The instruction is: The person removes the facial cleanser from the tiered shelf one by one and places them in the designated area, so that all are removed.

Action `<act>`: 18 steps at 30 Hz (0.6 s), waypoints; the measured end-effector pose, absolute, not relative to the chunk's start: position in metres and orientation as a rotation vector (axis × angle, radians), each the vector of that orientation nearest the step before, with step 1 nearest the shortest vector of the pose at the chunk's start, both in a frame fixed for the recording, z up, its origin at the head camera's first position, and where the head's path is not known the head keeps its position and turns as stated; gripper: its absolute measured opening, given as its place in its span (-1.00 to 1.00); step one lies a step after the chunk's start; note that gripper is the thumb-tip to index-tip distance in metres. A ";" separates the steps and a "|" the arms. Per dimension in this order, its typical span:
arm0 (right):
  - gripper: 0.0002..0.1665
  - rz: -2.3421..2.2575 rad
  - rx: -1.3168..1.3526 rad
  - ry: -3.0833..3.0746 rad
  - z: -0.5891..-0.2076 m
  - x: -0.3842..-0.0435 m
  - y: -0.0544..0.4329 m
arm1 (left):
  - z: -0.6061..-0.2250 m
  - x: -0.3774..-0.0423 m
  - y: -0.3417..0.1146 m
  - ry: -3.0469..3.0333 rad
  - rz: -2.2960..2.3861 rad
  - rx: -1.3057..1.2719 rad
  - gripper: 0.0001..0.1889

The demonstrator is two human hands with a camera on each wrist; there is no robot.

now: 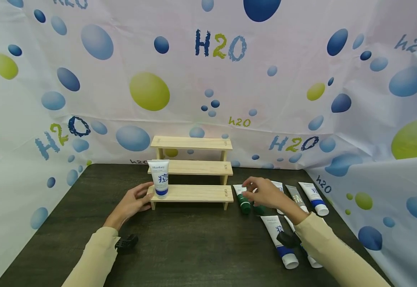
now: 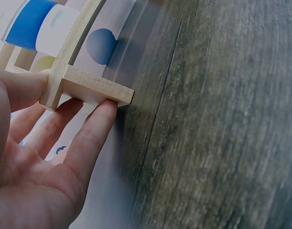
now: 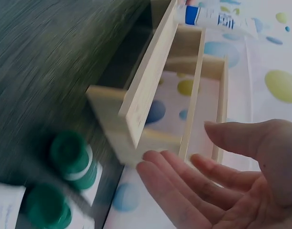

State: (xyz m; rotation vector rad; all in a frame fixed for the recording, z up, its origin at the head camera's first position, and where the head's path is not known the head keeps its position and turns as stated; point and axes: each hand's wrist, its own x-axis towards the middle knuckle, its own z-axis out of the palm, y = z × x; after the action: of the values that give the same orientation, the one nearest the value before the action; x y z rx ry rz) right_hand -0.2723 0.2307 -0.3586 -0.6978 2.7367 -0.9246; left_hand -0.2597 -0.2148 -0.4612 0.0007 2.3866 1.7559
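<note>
A three-tier wooden shelf rack (image 1: 197, 194) stands at the back of the dark table. One white tube with a blue band (image 1: 159, 177) stands cap down at the left end of its lowest tier. My left hand (image 1: 134, 202) grips that end of the rack; in the left wrist view its thumb (image 2: 29, 88) lies on the plank and the fingertips touch the side leg (image 2: 95, 86). My right hand (image 1: 263, 194), holding nothing, hovers over the tubes right of the rack. Close to it lies a white tube with a green cap (image 1: 244, 204); a second green cap (image 3: 46, 205) shows in the right wrist view.
Several more tubes lie on the table's right side, among them a blue-banded one (image 1: 278, 241) in front, a greyish one (image 1: 296, 197) and another blue-banded one (image 1: 313, 197) near the right edge. A sheet printed with blue and green dots (image 1: 208, 79) hangs behind.
</note>
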 end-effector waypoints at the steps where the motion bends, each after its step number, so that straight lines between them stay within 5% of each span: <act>1: -0.63 -0.929 -0.728 2.745 -0.359 -0.273 0.225 | -0.461 -0.260 -0.215 2.388 1.756 0.005 -0.36; 18: -0.65 -1.113 -0.991 2.646 -0.368 -0.289 0.137 | -0.461 -0.261 -0.214 2.397 1.741 -0.001 -0.36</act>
State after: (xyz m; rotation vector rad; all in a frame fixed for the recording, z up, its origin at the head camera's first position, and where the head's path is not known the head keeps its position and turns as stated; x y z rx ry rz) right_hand -0.2886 0.1374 -0.3680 -0.9906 2.6463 -1.1128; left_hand -0.2612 -0.2137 -0.4610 -0.0008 2.3974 1.7410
